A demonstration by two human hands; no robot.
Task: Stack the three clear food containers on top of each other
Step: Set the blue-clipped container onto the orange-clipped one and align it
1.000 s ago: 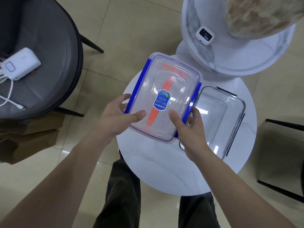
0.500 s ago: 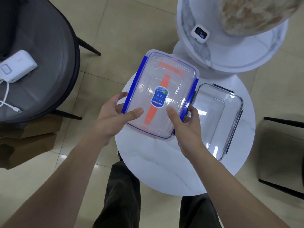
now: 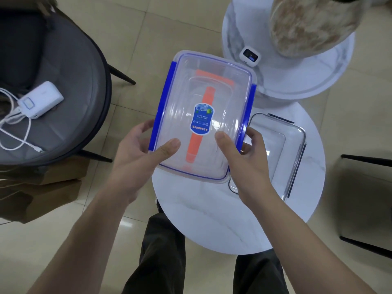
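The container [image 3: 203, 115] I hold is clear, with blue clips down its long sides, a blue line round the lid and a blue label in the middle. Orange shows through it from beneath. At the desk's right edge lies a clear container [image 3: 282, 149] with dark clips. The desk [image 3: 222, 219] is white with faint grey marbling.

A clear container with blue side clips [image 3: 203, 117] and a blue label on its lid is held raised and tilted; an orange-trimmed container [image 3: 201, 124] is seen through it. A clear dark-clipped container [image 3: 282, 149] lies just beside it on the white round surface [image 3: 222, 225].
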